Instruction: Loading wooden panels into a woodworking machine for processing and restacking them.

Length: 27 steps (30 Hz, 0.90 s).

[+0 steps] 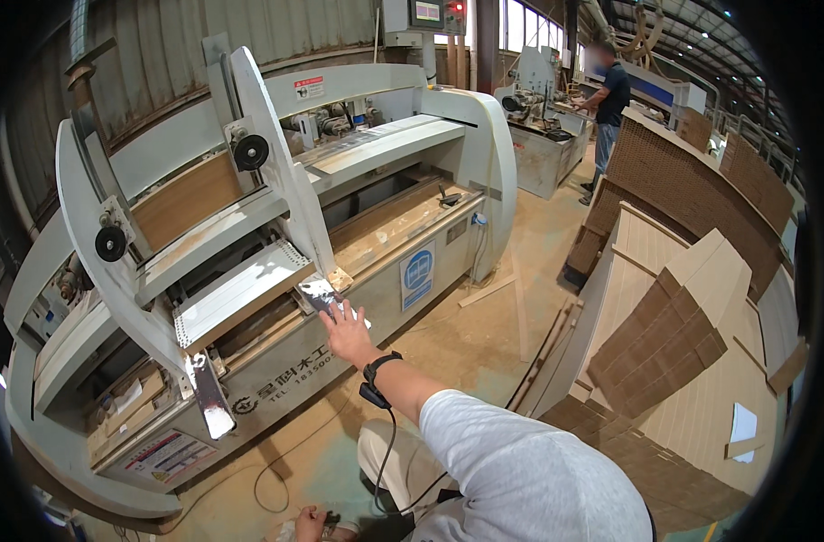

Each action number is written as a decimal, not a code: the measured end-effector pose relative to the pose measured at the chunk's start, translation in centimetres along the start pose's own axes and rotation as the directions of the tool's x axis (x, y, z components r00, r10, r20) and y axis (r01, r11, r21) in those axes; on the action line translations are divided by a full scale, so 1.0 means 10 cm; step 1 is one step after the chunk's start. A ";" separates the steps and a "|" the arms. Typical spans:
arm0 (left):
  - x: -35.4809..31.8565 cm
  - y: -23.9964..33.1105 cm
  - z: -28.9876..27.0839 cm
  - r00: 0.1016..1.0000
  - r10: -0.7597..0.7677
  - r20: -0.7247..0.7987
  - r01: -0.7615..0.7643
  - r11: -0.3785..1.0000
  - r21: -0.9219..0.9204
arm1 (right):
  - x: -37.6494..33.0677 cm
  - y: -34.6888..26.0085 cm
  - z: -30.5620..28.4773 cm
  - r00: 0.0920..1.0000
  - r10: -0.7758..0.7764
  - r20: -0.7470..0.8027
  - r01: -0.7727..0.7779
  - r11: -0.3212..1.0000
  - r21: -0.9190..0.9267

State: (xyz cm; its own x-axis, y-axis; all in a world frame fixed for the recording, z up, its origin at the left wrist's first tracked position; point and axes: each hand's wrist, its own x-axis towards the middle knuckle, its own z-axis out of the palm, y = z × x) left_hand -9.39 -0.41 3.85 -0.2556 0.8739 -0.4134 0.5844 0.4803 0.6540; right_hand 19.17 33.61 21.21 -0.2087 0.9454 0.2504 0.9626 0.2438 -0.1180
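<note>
My right hand (347,334), grip spread and unclenched, rests on a shiny silver metal plate (318,290), perhaps for steadiness; my low left hand (310,523) has a grip I cannot tell.

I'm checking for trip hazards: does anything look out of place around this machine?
Yes. A loose wooden strip lies askew on the dusty floor near the machine, and a thin dark cable loops across the floor in front. Both look odd because they lie where someone might step.
</note>
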 end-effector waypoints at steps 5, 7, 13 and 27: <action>0.08 -0.09 0.04 0.999 0.034 0.001 -0.034 0.997 0.063 | -0.01 0.04 -0.01 1.000 0.012 0.015 -0.012 1.000 0.017; 0.08 -0.09 0.04 1.000 0.013 0.001 -0.013 0.998 0.060 | -0.02 0.04 -0.02 1.000 0.013 0.011 -0.013 1.000 0.023; 0.07 -0.12 0.06 0.999 -0.033 0.013 0.032 0.999 0.044 | -0.02 0.02 0.01 1.000 0.008 0.024 -0.009 0.999 0.038; 0.00 0.11 0.00 0.997 -0.069 0.031 0.065 0.991 0.118 | 0.04 0.07 0.07 1.000 0.016 0.007 -0.016 1.000 0.013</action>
State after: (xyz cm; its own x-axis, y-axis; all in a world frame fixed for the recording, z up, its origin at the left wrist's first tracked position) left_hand -8.74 0.15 4.56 -0.2710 0.8361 -0.4769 0.6534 0.5236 0.5467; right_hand 19.60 34.30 20.55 -0.1945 0.9506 0.2418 0.9635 0.2313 -0.1345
